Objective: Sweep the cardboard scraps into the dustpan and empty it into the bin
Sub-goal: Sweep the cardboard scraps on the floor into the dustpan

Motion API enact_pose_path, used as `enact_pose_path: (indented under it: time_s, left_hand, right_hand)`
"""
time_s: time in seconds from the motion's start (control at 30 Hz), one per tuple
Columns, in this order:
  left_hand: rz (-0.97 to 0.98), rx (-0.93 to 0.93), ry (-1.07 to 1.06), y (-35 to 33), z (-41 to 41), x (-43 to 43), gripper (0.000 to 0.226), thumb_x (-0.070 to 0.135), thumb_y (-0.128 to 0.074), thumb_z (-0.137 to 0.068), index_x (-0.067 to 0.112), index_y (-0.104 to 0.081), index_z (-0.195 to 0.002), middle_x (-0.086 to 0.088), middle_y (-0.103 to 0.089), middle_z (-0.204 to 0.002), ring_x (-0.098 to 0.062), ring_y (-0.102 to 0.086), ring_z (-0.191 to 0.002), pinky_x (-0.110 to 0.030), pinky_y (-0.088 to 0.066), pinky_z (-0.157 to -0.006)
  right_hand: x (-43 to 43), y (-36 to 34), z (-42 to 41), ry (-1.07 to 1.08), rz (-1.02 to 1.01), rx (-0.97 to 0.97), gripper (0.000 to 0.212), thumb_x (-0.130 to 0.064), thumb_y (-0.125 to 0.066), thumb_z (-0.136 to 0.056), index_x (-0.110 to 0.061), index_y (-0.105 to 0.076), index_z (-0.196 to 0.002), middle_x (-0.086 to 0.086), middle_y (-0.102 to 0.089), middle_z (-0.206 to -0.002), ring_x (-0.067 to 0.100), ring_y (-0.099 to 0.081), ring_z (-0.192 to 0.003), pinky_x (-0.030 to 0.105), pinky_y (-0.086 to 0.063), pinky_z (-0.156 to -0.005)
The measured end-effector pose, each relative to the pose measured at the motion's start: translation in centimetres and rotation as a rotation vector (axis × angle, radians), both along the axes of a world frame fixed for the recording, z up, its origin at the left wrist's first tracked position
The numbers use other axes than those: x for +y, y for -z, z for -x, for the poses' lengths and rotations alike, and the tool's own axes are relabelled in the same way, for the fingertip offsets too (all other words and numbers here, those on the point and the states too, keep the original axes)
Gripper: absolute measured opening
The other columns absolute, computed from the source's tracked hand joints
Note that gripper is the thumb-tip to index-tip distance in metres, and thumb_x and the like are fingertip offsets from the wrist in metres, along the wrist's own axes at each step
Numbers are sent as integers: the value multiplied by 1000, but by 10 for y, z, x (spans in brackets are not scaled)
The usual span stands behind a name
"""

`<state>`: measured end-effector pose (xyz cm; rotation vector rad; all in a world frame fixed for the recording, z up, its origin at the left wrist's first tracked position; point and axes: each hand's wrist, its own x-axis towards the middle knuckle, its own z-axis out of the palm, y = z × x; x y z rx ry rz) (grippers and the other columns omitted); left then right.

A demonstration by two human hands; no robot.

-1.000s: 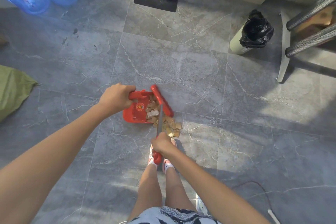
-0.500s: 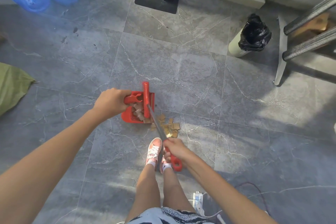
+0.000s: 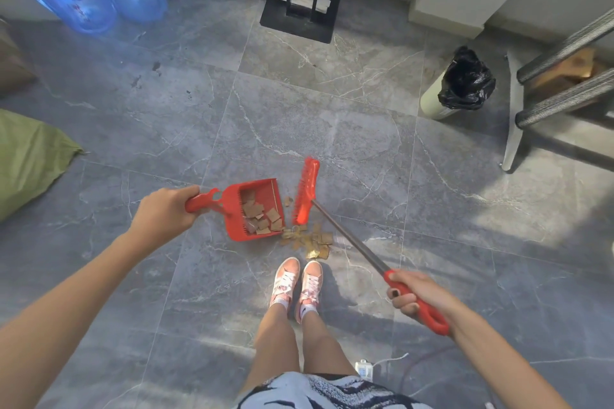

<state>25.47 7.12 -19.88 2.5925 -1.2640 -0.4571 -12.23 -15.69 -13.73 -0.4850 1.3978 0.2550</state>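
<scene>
1. A person's left hand point(image 3: 162, 212) curls round the handle of the dustpan point(image 3: 232, 209), at eleven o'clock from the shoes point(image 3: 297, 285). The open mouth is turned toward three o'clock, facing the broom point(image 3: 305, 196), apparently so a stroke can run straight in.
2. The right hand point(image 3: 417, 294), at four o'clock from the shoes, wraps the red grip at the broom's end. The shaft slants up to the head at twelve o'clock, just beside the dustpan's mouth. Whether the bristles touch the floor point(image 3: 332, 129) cannot be told.
3. Some scraps point(image 3: 257, 214) lie inside the dustpan. A loose heap point(image 3: 309, 241) sits on the floor just ahead of the shoes, touching the dustpan's near corner, and one stray piece lies between dustpan and broom head.
4. Sweeping looks about half done. The head stands at twelve o'clock of the heap, so the next stroke would likely need to come round and push toward nine o'clock.
5. The bin point(image 3: 433, 98), lined in black, waits at two o'clock, well apart; emptying has not begun.
</scene>
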Motion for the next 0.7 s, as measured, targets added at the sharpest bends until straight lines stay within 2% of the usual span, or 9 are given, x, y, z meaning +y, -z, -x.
enact_pose_path:
  time_s: [0.1, 0.23, 0.37, 0.5, 0.57, 0.7]
  left_hand:
    - [-14, -1, -3, -9, -4, 14, 32, 30, -81, -73, 10, -55, -69, -10, -62, -57, -42, -60, -60, -34, -38, -52]
    - [-6, -6, 27, -25, -3, 21, 35, 33, -78, -75, 7, -55, -69, -15, -62, -59, -45, -60, -63, -35, -38, -52]
    - [-32, -13, 58, -40, 8, 26, 36, 36, -76, -76, 10, -53, -68, -14, -61, -60, -44, -59, -65, -34, -37, -53]
    - [-31, -14, 56, -47, 22, 39, 36, 34, -77, -76, 9, -52, -67, -13, -60, -60, -44, -59, -64, -33, -35, -53]
    - [-28, -24, 45, -48, 30, 48, 37, 33, -77, -76, 10, -51, -65, -13, -60, -59, -44, -58, -64, -33, -35, -53]
    - [-43, -47, 43, -45, 54, 60, 35, 33, -77, -76, 9, -53, -67, -14, -62, -60, -45, -59, -65, -35, -37, -53]
  right_hand:
    - [-3, -4, 15, 39, 8, 17, 7, -6, -38, -99, -10, -42, -103, 10, -38, -62, 4, -32, -25, 11, -25, -22]
    - [-2, -1, 29, -34, 104, 100, 16, -4, -38, -98, -8, -40, -82, 10, -39, -63, 3, -31, -24, 10, -24, -23]
    - [3, 12, 45, -194, 196, 203, 16, 1, -38, -93, -7, -43, -80, 11, -41, -66, 6, -33, -24, 11, -29, -26]
    - [12, 18, 62, -240, 232, 267, 18, 2, -38, -93, -6, -43, -78, 10, -39, -63, 7, -35, -21, 11, -30, -25]
    - [19, 16, 69, -260, 236, 303, 22, 1, -37, -93, -7, -42, -73, 9, -40, -56, 7, -35, -20, 9, -27, -24]
    - [34, 24, 83, -262, 238, 347, 28, 3, -36, -92, -7, -37, -66, 1, -34, -29, 7, -31, -17, 5, -24, -26]
